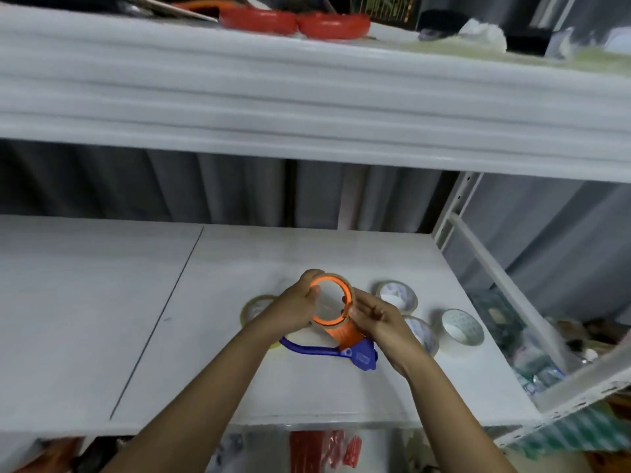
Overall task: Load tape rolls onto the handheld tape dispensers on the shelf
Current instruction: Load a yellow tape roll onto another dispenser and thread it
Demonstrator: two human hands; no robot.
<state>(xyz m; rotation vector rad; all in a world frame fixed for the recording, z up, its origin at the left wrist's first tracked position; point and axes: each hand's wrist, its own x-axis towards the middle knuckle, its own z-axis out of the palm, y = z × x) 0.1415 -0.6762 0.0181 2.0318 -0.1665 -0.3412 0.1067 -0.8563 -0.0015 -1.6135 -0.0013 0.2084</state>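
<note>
Two hands on orange dispenser (333, 303) held above shelf (239, 387). Left hand (297, 307) curled round ring's left rim; right hand (374, 315) pinching right rim, apparently seating clear tape roll, blur prevents certainty. Spare rolls (397, 296) lying just right. Judged light, stiff, slick; best gripped by outer rim.

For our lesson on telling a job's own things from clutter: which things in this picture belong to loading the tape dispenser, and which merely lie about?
Belong to the job:
- orange and blue dispenser, gripped by the left hand and right hand
- clear tape roll on its orange ring
- spare rolls on the shelf

Lying about:
- two red rolls on the upper shelf
- red packets below
</note>
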